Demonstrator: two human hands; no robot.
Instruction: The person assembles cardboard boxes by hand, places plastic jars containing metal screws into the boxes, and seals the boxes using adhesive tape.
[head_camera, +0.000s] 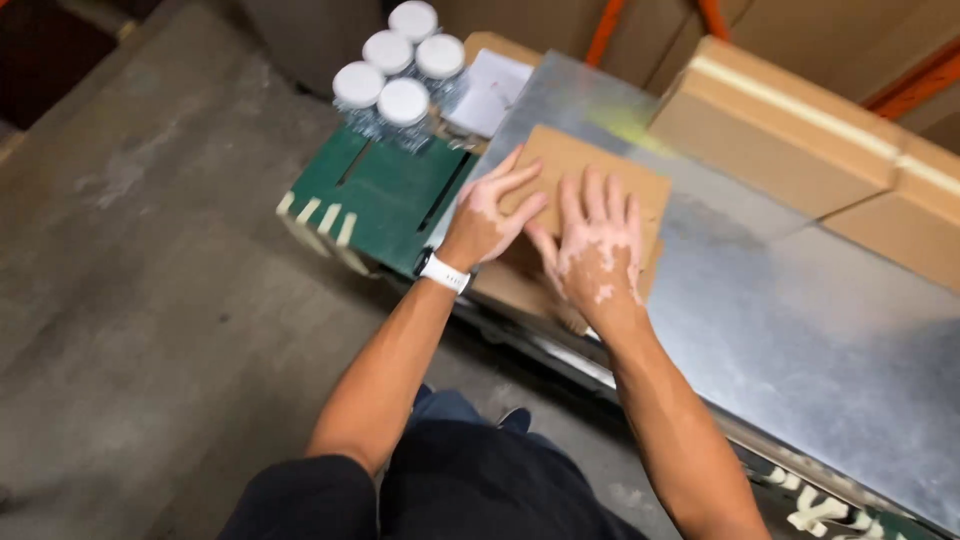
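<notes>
At table edge (800, 330): hands (600, 255) flat on cardboard (570, 160).

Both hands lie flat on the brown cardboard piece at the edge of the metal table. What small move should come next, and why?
Probably slide the cardboard piece further onto the metal table. The left hand and right hand press it flat, yet its near part seems to overhang the table edge.

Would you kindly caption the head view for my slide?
Both hands, left hand and right hand, press flat on a small cardboard box on a metal table.
</notes>
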